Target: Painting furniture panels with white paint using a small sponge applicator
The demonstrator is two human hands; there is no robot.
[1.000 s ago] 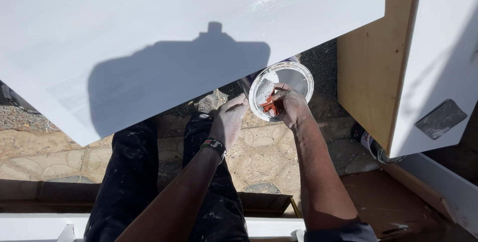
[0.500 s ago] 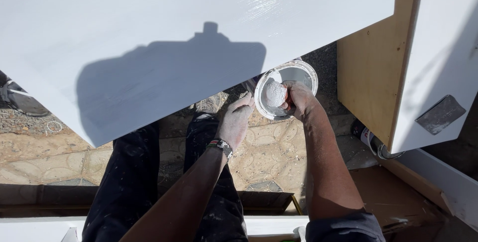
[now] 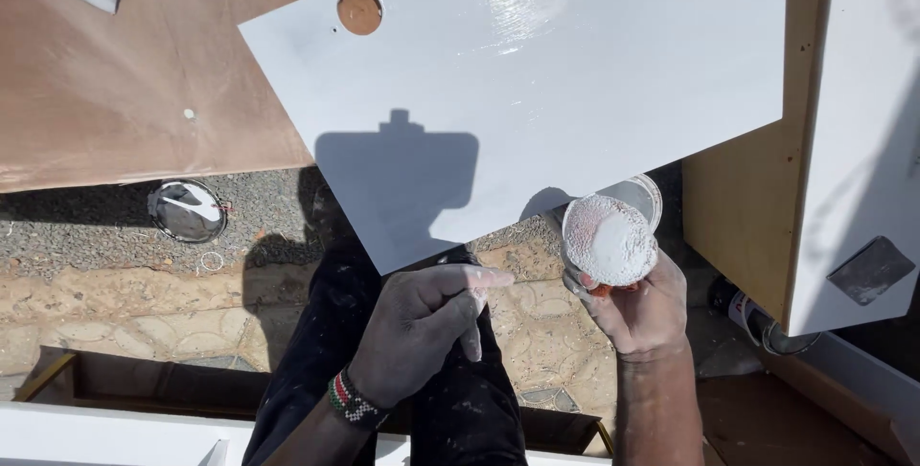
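My right hand (image 3: pixel 644 318) grips a round orange-backed pad (image 3: pixel 609 240), its face turned up and caked with white paint. Just behind the pad, the rim of an open paint tin (image 3: pixel 648 193) shows below the board's edge. A large glossy white painted board (image 3: pixel 537 73) with a round hole (image 3: pixel 359 10) lies in front of me, my shadow across it. My left hand (image 3: pixel 422 332), a beaded band on its wrist, hovers over my dark trousers (image 3: pixel 326 351) with paint-smeared fingers loosely curled and nothing in them.
A tin lid (image 3: pixel 187 209) lies on the gravel at left. Brown sheet (image 3: pixel 125 73) covers the upper left. At right, a wooden panel (image 3: pixel 743 217) and another white panel (image 3: pixel 862 140) stand, with a spray can (image 3: pixel 747 318) at their foot. White boards line the near edge.
My right hand has lifted the pad out of the tin and turned its white face up. My left hand has drawn back from the tin. The view has tilted further up the board.
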